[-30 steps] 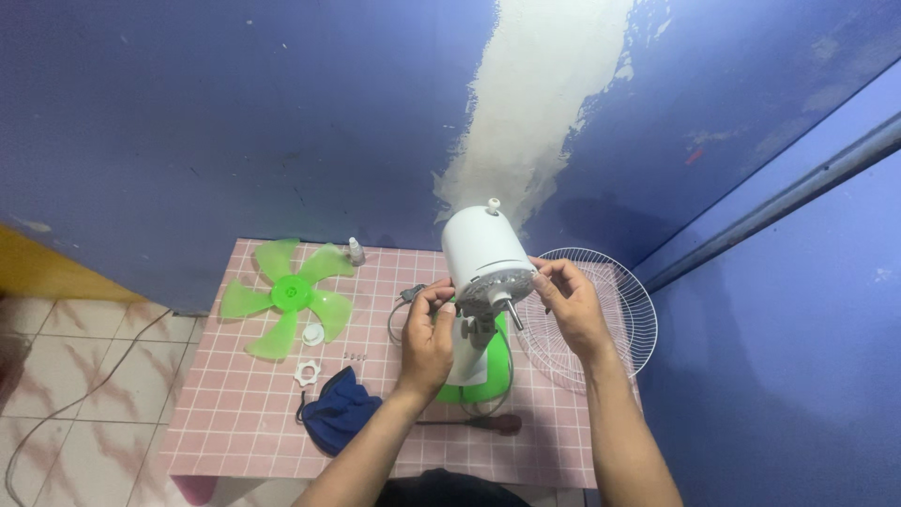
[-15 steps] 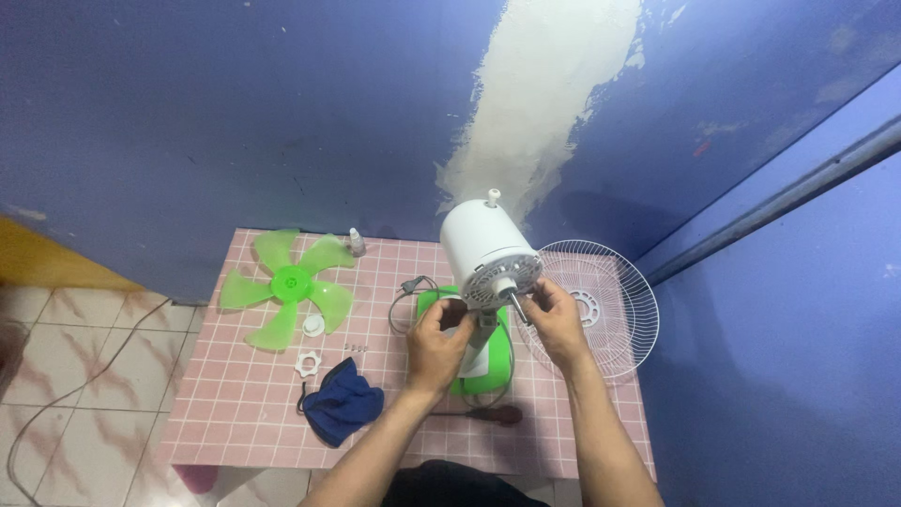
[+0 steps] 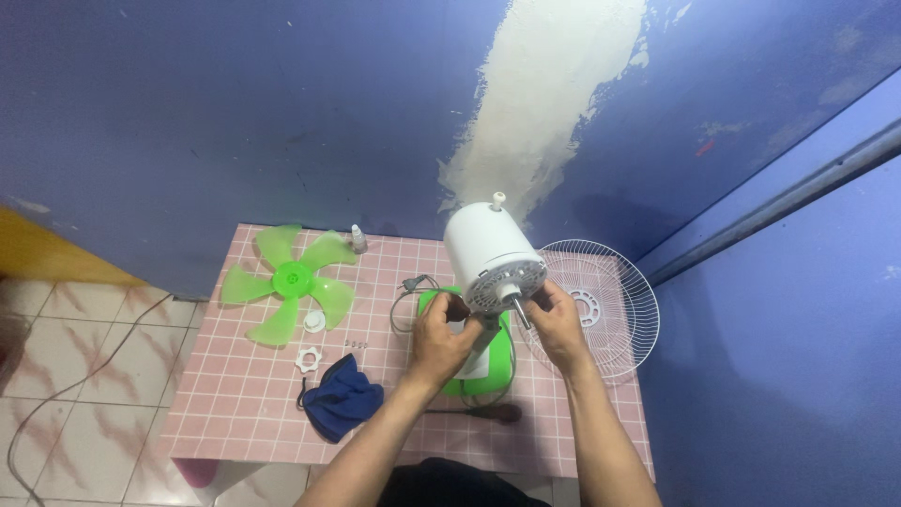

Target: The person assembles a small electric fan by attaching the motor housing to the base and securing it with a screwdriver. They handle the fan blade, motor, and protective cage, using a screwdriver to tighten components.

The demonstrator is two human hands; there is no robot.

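A white fan motor housing [image 3: 488,252] stands on a green base [image 3: 495,361] in the middle of a pink tiled table [image 3: 244,404]. Its bare metal shaft [image 3: 517,309] points toward me. My left hand [image 3: 438,336] is at the lower left of the housing's front face, fingers curled against it. My right hand [image 3: 556,324] is at the lower right, fingertips touching the housing beside the shaft. Whether either hand pinches a small part is hidden.
A green fan blade [image 3: 290,282] lies at the table's left, with a white cap [image 3: 313,322], a white ring nut [image 3: 308,359] and small screws [image 3: 354,345] near it. A dark blue cloth [image 3: 342,399], a screwdriver [image 3: 493,411], a small bottle [image 3: 358,238] and a white wire grille [image 3: 601,305] also lie there.
Both hands have dropped from the sides of the housing to just under its front face. The view has shifted slightly; the fan stays in place.
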